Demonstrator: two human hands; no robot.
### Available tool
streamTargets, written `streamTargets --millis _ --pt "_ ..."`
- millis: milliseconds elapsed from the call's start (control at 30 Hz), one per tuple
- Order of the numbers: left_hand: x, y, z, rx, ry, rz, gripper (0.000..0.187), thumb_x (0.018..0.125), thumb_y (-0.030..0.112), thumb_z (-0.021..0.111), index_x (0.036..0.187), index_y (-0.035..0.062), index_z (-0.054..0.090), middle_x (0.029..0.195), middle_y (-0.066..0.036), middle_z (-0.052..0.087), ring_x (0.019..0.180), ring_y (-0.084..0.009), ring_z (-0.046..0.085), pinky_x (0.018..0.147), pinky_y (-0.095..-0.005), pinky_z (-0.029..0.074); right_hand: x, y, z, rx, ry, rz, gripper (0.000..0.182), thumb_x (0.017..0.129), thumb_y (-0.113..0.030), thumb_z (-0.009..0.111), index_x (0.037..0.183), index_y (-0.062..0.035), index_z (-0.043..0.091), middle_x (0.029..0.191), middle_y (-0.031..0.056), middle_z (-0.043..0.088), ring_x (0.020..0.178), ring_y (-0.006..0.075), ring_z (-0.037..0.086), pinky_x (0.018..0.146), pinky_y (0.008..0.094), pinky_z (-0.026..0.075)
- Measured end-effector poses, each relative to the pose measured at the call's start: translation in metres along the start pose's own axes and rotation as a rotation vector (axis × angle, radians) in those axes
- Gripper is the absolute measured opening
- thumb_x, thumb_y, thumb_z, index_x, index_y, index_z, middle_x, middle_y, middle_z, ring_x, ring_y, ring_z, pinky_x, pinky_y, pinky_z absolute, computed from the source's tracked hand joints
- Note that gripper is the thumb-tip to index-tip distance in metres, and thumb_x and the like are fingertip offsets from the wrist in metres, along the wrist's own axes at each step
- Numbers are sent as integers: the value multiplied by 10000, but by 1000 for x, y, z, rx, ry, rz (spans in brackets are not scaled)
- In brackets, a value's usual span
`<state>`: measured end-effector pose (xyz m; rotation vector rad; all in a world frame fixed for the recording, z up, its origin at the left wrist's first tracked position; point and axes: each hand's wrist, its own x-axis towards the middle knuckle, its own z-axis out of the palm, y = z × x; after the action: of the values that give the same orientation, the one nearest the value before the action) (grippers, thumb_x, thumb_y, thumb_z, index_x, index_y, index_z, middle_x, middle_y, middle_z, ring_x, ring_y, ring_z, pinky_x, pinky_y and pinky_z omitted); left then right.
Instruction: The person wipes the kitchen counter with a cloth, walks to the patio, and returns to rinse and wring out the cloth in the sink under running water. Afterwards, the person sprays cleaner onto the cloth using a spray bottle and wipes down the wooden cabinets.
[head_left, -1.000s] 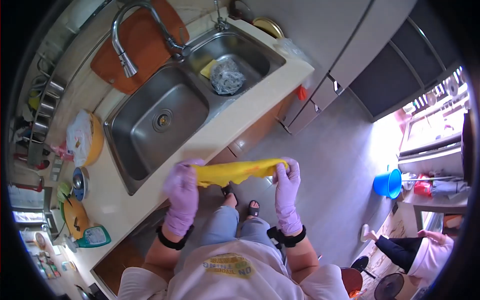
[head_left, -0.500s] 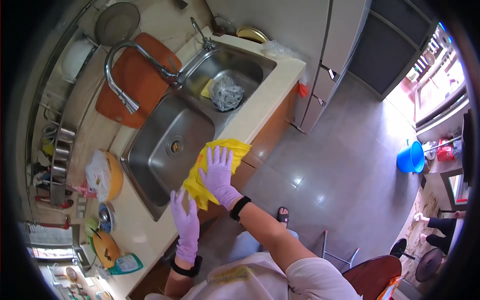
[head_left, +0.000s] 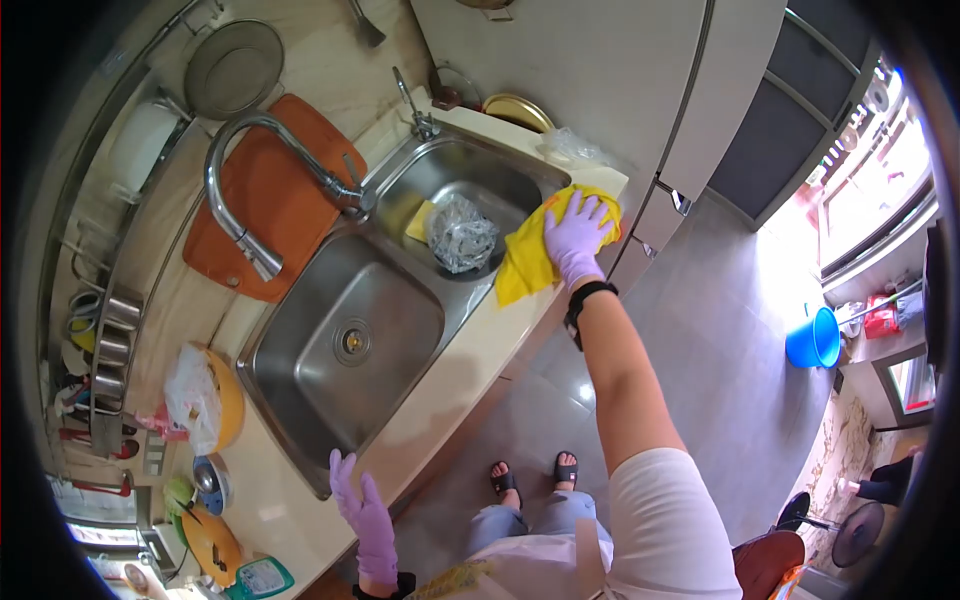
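Observation:
My right hand [head_left: 577, 238], in a lilac glove, presses a yellow cloth [head_left: 527, 262] onto the pale countertop [head_left: 440, 395] at the right end of the sink's front edge. Its fingers curve over the cloth and hold it; part of the cloth spreads out toward the sink rim. My left hand [head_left: 366, 525], gloved alike, is near the front left corner of the sink with its fingers apart and nothing in them. Between the hands lies the steel double sink [head_left: 300, 365]. Its right basin holds a crumpled clear plastic bundle [head_left: 462, 235] and a yellow sponge [head_left: 420, 220].
A curved faucet [head_left: 215, 190] arches over the sink, before an orange-brown board [head_left: 270, 200]. At the left stand a yellow basin [head_left: 229, 400] with a plastic bag and a green-labelled container [head_left: 262, 578]. A cabinet stands beyond the counter's right end; a blue bucket [head_left: 813, 340] is on the floor.
My right hand has slid the yellow cloth along the counter's front edge, away from me to its far right end. My left hand has dropped slightly lower, staying apart from the cloth.

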<state>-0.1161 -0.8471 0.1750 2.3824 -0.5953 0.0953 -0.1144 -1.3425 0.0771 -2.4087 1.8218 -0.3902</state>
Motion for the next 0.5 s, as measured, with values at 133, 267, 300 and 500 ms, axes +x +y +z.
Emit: streamTargets --millis 133,267,300,500 --pt "-2 -3 7 22 -1 -24 313 855 -14 474 1158 37 533 1334 -149 440 1225 -286 421 1034 -375 313 68 25 23 47 109 65 661 887 -490 399 1405 -94 292 1442 183 262 1346 386 192 1053 552 196" --pt "-11 -11 12 20 -55 -33 314 837 -35 496 1136 45 545 1327 -158 446 1210 -298 441 1015 -383 339 103 40 39 91 160 70 639 888 -472 421 1397 -102 311 1438 184 271 1340 388 206 1060 525 213" --pt "-14 -12 11 14 -63 -38 309 835 -39 491 1125 48 553 1317 -160 456 1202 -299 449 1012 -387 343 105 42 42 100 178 66 638 883 -475 432 1391 -105 322 1424 189 293 1335 392 213 1059 518 224" --pt "-26 -11 1 -5 -69 1 276 833 -41 482 1079 35 579 1279 -155 496 1195 -297 459 1008 -381 348 52 29 20 179 193 47 805 794 -601 495 1374 -66 338 1393 228 309 1324 414 217 1045 528 232"
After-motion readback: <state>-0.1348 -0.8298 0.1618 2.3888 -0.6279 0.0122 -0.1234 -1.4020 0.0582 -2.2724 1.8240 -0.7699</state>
